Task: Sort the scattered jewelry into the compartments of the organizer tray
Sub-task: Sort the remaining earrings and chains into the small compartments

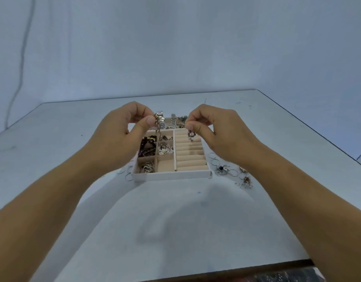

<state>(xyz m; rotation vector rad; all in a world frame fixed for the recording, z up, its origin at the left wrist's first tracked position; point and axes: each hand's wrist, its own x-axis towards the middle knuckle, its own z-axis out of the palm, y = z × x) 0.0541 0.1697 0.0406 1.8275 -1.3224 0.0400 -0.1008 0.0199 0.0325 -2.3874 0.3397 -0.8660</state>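
A white organizer tray (pixel 171 177) with beige lining sits mid-table. Its left square compartments hold dark beads (pixel 147 146), silver pieces (pixel 165 149) and a small cluster (pixel 147 167); one front square is bare. Ring rolls (pixel 189 157) fill its right side. Watches (pixel 173 119) lie in the back compartment. My left hand (pixel 122 127) pinches a gold chain bracelet (pixel 157 124) that hangs over the left compartments. My right hand (pixel 214 127) pinches a small dangling earring (pixel 190 135) above the ring rolls.
Loose hoop earrings and small ornaments (pixel 232 171) lie on the white table right of the tray. A few thin hoops (pixel 127 176) lie at its left front corner. The table's near edge (pixel 196 271) runs below my forearms, and a wall stands behind.
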